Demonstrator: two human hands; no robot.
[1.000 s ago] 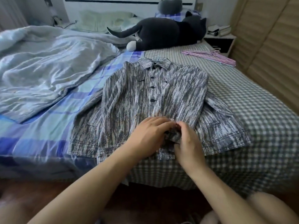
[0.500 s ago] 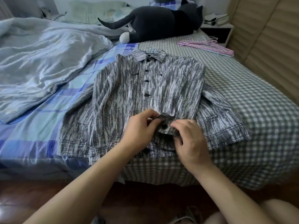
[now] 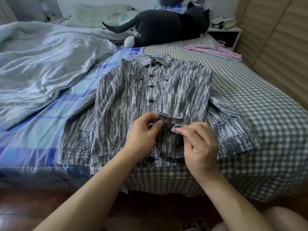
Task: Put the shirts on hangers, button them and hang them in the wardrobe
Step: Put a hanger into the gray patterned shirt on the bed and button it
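Buttoning is well along on the grey shirt [image 3: 166, 90] lying flat near the bed's [image 3: 250, 100] edge (three upper buttons look closed), with the left hand [image 3: 141, 137] pinching the placket, the right hand [image 3: 198, 144] pinching a lower button [image 3: 177, 127], and any hanger inside mostly hidden, spare hangers [image 3: 215, 50] far right, no wardrobe hanging yet.

A dark plush cat [image 3: 160, 27] is laid near the pillow [image 3: 100, 14]; a rumpled duvet [image 3: 46, 64] is spread alongside.
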